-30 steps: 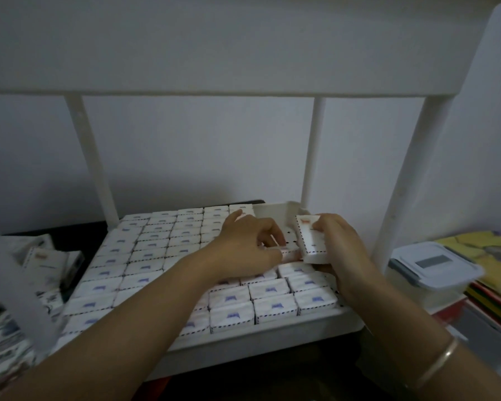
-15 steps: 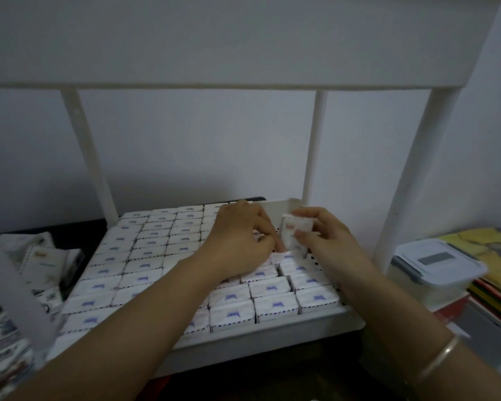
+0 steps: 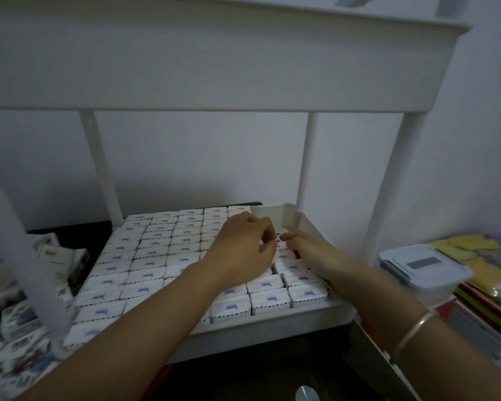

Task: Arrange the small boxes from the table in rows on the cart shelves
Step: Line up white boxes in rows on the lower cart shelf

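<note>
head view: nearest you, a thin metal bangle sits on your right wrist. just beyond, the white front rim of the cart shelf holds the small boxes, white with a blue mark and dashed edges. they lie flat in tight rows, touching one another from the front rim towards the back wall.

to your left, loose boxes lie in a heap on the table, beside the shelf. to your right, a clear lidded container stands near the cart post.

your right hand lies low over the right-hand column of boxes, its fingers stretched fairly straight and flat on them, tips pointing left. your left hand hovers knuckles-up over the rows beside it, fingers curled under. you cannot tell from here whether they pinch a box. both sets of fingertips nearly meet at the edge of the unfilled back right corner, where the dotted shelf floor shows. any box under them is hidden.

overhead, the upper shelf spans the view.
</note>
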`<state>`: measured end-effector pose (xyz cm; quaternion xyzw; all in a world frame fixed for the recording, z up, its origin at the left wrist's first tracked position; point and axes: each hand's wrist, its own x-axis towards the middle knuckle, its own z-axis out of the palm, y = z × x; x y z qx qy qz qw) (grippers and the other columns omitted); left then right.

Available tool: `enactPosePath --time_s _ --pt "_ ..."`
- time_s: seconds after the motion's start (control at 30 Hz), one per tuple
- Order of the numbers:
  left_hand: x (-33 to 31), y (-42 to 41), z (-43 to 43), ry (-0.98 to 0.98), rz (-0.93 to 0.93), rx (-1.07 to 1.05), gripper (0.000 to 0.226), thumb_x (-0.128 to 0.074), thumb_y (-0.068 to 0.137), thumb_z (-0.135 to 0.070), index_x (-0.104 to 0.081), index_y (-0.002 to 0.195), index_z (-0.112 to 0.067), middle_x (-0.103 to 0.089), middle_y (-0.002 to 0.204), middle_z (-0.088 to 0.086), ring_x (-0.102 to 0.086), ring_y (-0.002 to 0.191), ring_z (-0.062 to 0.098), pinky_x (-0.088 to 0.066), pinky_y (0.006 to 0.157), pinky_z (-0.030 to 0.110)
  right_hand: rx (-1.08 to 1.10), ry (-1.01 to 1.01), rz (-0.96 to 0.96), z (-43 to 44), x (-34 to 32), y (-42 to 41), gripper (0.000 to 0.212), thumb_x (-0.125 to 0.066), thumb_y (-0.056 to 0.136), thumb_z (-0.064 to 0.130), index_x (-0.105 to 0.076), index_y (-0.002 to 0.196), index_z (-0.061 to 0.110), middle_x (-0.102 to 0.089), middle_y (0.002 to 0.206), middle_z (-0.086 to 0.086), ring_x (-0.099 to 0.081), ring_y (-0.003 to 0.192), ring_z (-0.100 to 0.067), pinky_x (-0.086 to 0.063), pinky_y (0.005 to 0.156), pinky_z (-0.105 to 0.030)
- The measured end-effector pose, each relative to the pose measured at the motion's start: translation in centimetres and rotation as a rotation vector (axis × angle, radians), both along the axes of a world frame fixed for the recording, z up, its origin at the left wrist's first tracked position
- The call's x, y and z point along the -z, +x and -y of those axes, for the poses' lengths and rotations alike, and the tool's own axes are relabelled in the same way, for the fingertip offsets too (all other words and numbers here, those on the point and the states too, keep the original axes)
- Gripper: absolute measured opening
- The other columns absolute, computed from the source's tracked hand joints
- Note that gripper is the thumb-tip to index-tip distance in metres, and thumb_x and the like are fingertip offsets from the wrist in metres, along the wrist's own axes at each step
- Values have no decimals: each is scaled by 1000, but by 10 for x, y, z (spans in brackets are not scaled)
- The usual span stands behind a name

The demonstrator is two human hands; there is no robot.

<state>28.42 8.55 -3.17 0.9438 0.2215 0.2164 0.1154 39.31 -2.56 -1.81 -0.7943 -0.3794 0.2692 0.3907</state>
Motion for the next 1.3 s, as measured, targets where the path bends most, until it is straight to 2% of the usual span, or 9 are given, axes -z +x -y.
enactPosePath --time_s 0.2,0.37,0.47,0.6,0.7,0.87,1.03,1.2,1.3 --pt "5 3 -6 26 14 3 15 -44 95 -33 -56 97 -24 -53 90 -3 -43 97 17 -31 79 27 31 27 -118 12 -3 -3 47 -30 104 43 -35 145 22 -46 141 -4 -43 128 -21 -30 94 -27" --pt "6 4 -7 31 28 -7 25 -41 95 -30 -57 114 -26 -63 96 -6 -43 106 14 -31 94 28 58 -27 -218 3 4 -7 15 -44 96 33 -55 100 23 -58 119 -4 -55 112 -23 -41 102 -35" --pt "6 6 -9 26 4 1 30 -42 95 -30 -65 113 -29 -63 102 -1 -44 111 18 -32 95 29 53 -35 -259 1 6 -5 47 -49 89 41 -53 129 17 -58 130 -9 -55 117 -26 -40 108 -42" --pt "2 -4 -3 7 88 -27 30 -46 96 -29 -63 121 -24 -60 127 1 -42 126 19 -32 107 34 15 5 52 -4 8 -11 49 -38 99 40 -39 142 16 -49 135 -4 -49 117 -23 -38 97 -31" --pt "-8 -34 7 16 186 -29 27 -48 95 -23 -65 116 -22 -62 126 0 -48 122 20 -36 105 36 41 68 325 -2 8 -24 61 -40 99 42 -25 150 13 -38 149 -12 -44 131 -28 -35 108 -36" --pt "-18 -132 36 0 245 -23 27 -45 83 -25 -69 93 -28 -67 102 -6 -57 102 16 -43 94 40 -23 413 763 2 -6 -92 39 -52 95 28 -51 131 14 -57 129 -5 -49 121 -22 -36 97 -29" --pt "-5 -261 63 16 259 -194 19 -49 88 -24 -66 90 -32 -62 91 -15 -57 91 2 -48 80 28 -263 645 683 5 -13 -190 3 -53 91 29 -55 89 31 -54 79 20 -51 84 -9 -38 69 -29" --pt "25 -369 71 61 255 -447 17 -47 91 -28 -60 89 -38 -57 87 -22 -54 87 -3 -45 70 16 -610 620 692 -11 -2 -270 5 -58 90 29 -57 93 33 -50 75 21 -47 78 -2 -36 64 -15" --pt "28 -414 73 175 349 -589 16 -47 92 -25 -59 101 -30 -56 98 -18 -53 91 0 -43 74 19 -744 583 703 -31 3 -307 13 -57 90 27 -60 103 31 -50 84 24 -48 89 0 -40 73 -18"
